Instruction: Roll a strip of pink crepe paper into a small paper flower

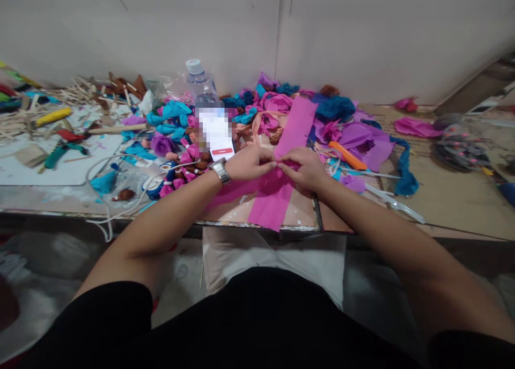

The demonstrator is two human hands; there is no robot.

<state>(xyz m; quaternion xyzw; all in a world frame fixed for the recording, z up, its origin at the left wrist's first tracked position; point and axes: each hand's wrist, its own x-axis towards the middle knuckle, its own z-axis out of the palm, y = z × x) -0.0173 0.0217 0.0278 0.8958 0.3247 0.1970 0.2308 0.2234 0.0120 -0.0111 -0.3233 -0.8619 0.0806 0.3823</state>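
My left hand (253, 164), with a metal watch (220, 171) on its wrist, meets my right hand (306, 168) over the table. Thumbs and fingertips of both are pinched together on pink crepe paper (277, 182). A long pink crepe paper strip (298, 123) lies slantwise beneath the hands, its near end (269, 211) reaching the table's front edge. Another stretch of pink paper runs left under my left forearm. Just beyond my left hand stands a lit phone (221, 153), its screen partly blurred. An orange box cutter (348, 156) lies beyond my right hand.
Behind my hands are heaped paper pieces (173, 111) in blue, purple, pink and brown. A capped plastic bottle (201, 82) rises among them. Wooden sticks (24, 122), green-handled pliers (64, 153) and a white cable (105, 211) lie left. White-handled scissors (398, 204) lie right.
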